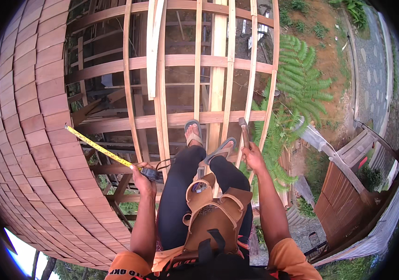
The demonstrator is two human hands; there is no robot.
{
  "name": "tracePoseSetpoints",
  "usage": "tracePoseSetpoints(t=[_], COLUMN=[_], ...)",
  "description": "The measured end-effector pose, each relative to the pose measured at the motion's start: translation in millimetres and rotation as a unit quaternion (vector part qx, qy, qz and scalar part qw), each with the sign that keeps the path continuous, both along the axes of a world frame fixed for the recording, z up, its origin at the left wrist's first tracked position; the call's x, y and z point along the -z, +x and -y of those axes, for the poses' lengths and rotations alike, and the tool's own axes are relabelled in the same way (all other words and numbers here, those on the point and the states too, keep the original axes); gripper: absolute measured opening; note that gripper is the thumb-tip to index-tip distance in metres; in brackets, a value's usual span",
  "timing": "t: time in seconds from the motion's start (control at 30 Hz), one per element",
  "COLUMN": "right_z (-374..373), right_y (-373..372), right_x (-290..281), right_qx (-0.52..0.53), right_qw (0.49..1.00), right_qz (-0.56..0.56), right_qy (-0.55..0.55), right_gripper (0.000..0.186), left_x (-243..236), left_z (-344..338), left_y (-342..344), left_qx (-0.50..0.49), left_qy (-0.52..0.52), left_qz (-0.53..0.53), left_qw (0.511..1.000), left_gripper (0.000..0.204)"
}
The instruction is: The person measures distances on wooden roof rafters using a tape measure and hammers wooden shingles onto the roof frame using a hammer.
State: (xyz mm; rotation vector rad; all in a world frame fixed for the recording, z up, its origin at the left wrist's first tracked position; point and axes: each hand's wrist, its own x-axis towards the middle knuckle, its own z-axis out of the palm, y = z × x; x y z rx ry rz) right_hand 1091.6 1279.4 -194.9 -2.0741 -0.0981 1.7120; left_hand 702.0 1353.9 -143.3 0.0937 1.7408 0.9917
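Our left hand [143, 183] grasps the case [151, 174] of the tape [99, 148], which reaches out to our left with its yellow blade drawn and its hooked tip over the shingles [45, 135]. We cannot tell whether that tip touches them or hangs just above. Our right hand [254, 157] is closed round the handle of the hammer [245, 135], head up, near the outer strips [230, 60].

To measure well, we should seat the hook squarely on an edge, since a floating tip makes for a poor reading. The blade slants across the courses, so we would do better to swing it in line with whatever we gauge and lay it flat. A thumb near the mouth of the case could stop the blade from slipping back.

The hammer seems best held low and away from the blade, or slipped into the pouch [216, 219] if we need two hands. Our sandals [193, 133] are among the strips and a red beam [176, 120], with open gaps beside them, so we should settle our weight over solid wood before leaning left.
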Motion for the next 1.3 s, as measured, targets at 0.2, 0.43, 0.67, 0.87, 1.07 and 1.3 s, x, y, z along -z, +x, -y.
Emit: tracePoseSetpoints(t=[0.2, 0.43, 0.67, 0.87, 1.07, 1.3], right_z=[-37, -102, -115, -120, -135, -116], right_y=[-29, -46, -26, -23, -47, -92], right_x=[150, 306, 413, 459, 438, 279], right_qx=[-0.305, -0.275, -0.211, -0.269, -0.272, -0.216], right_qw=[0.941, 0.924, 0.867, 0.77, 0.808, 0.838], right_qz=[0.144, 0.23, 0.352, 0.473, 0.464, 0.073], right_qy=[0.03, 0.132, 0.284, 0.334, 0.24, 0.495], right_gripper=[0.039, 0.046, 0.052, 0.056, 0.072, 0.058], left_x=[68, 162, 256, 289, 308, 306], left_z=[-32, -27, -16, -3, -7, -34], left_y=[6, 7, 22, 27, 24, 84], left_qx=[0.061, 0.08, 0.119, 0.038, -0.008, 0.099], left_qy=[0.061, 0.098, 0.153, 0.219, 0.234, 0.295], left_qz=[-0.002, -0.043, 0.033, 0.115, 0.13, 0.06], left_qw=[0.996, 0.991, 0.981, 0.968, 0.964, 0.948], left_gripper=[0.047, 0.054, 0.059, 0.06, 0.057, 0.051])
